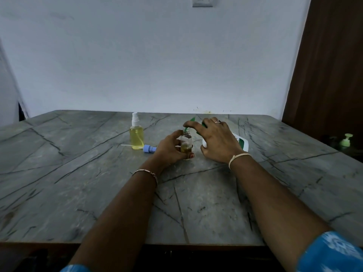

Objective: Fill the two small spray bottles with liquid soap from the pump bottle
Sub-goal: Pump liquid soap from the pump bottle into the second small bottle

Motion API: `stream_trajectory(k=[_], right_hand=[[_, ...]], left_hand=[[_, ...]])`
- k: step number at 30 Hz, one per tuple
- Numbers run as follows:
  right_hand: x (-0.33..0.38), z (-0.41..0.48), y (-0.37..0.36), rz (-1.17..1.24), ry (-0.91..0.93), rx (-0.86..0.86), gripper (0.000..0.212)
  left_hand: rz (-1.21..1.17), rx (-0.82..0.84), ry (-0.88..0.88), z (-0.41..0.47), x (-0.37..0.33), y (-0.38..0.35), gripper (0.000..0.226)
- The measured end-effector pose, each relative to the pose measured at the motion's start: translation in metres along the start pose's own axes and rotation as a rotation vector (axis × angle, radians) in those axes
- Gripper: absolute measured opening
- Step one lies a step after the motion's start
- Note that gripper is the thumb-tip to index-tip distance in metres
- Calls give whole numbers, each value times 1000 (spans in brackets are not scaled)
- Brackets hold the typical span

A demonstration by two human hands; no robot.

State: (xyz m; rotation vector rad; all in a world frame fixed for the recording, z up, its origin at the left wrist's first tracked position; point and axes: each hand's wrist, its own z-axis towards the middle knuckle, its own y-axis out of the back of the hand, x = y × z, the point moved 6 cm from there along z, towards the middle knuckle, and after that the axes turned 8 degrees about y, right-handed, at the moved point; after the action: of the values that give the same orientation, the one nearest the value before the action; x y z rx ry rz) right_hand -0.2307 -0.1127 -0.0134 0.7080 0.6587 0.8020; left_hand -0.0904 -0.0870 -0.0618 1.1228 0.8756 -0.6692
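While the left hand (172, 147) wraps its fingers (187, 155) around a small open spray bottle (186, 142) standing near the middle of the grey veined table (78, 183), the right hand (217, 140) lies over a white pump bottle (240, 142) just to its right. That small bottle is clear, uncapped at its threaded neck, and holds a shallow layer of yellow-amber liquid at the bottom. The left fingers are clamped on its body, thumb up near the shoulder. The pump bottle is tipped steeply toward the small one; it has a green label band and a green pump head (193, 120) whose spout reaches the open neck. The right fingers are spread over the pump head and upper body, pressing on it, with the thumb low against the white side.

Toward the far edge and left of the hands stands a second spray bottle (137, 137), upright, capped with a white sprayer and nearly full of pale yellow liquid. Just beside its base lies a blue spray cap (148, 148) on its side, its thin white dip tube pointing left. A light green pump dispenser (346, 140) sits beyond the table's right edge.
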Motion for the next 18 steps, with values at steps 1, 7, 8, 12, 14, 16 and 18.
stream_trajectory(k=[1, 7, 8, 12, 14, 16, 18], right_hand=[[1, 1, 1, 11, -8, 2, 74], [1, 4, 1, 55, -29, -8, 64], [1, 4, 0, 61, -28, -6, 65], [1, 2, 0, 43, 0, -8, 72], [-1, 2, 0, 43, -1, 0, 73], [-1, 2, -1, 56, -10, 3, 70], [0, 3, 0, 73, -21, -3, 66]], left_hand=[[8, -3, -5, 0, 0, 0, 62], [16, 11, 1, 2, 2, -1, 65], [14, 14, 7, 2, 2, -1, 67], [-10, 10, 28, 2, 4, -2, 72], [-2, 7, 22, 3, 5, -1, 65], [3, 2, 13, 2, 4, -1, 55], [10, 7, 25, 2, 3, -2, 54]])
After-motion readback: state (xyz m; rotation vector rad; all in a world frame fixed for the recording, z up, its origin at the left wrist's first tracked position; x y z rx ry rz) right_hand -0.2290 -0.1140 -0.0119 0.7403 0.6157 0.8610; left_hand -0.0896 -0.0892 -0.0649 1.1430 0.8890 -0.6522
